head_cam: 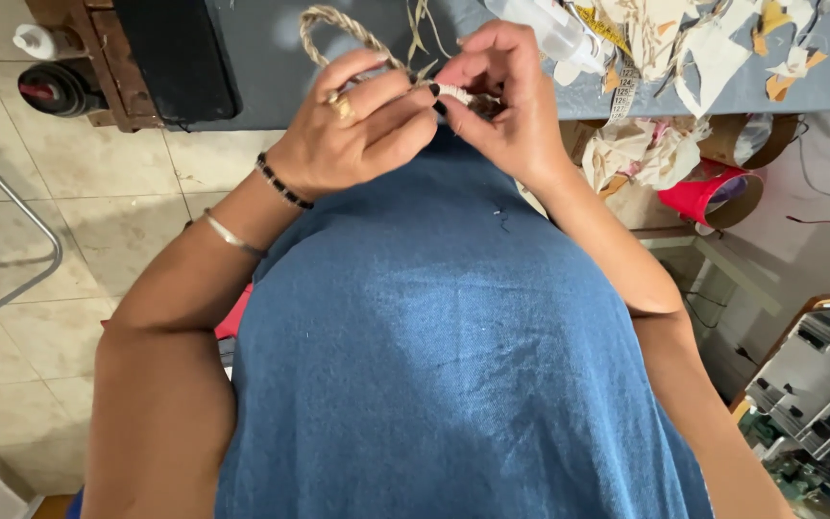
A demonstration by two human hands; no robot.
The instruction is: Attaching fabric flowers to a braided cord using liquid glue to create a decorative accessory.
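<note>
Both hands meet at the edge of a grey table (pixel 271 58), just above our blue shirt (pixel 434 336), and work a braided cord (pixel 338 24) between them. Our left hand (pixel 357 120), with a gold ring on one finger and a beaded bracelet (pixel 282 183) and a thin metal bangle (pixel 232 235) on the wrist, is curled closed, its fingertips pinching the cord at the wrapped white section (pixel 453 93). From that pinch the cord loops up and to the left over the tabletop, then bends back down behind the left fingers. Our right hand (pixel 506 96) closes on the same wrapped section from the other side, thumb and fingers pressed together, so the two grips touch.

Left of the hands, a dark flat panel (pixel 175 58) lies on the table, with a black spool (pixel 55 88) on the tiled floor (pixel 50 317) beyond it. To the right, a clear plastic bottle (pixel 549 29) lies beside a heap of paper scraps (pixel 684 43), and more scraps fill a red bin (pixel 698 197) below the table edge.
</note>
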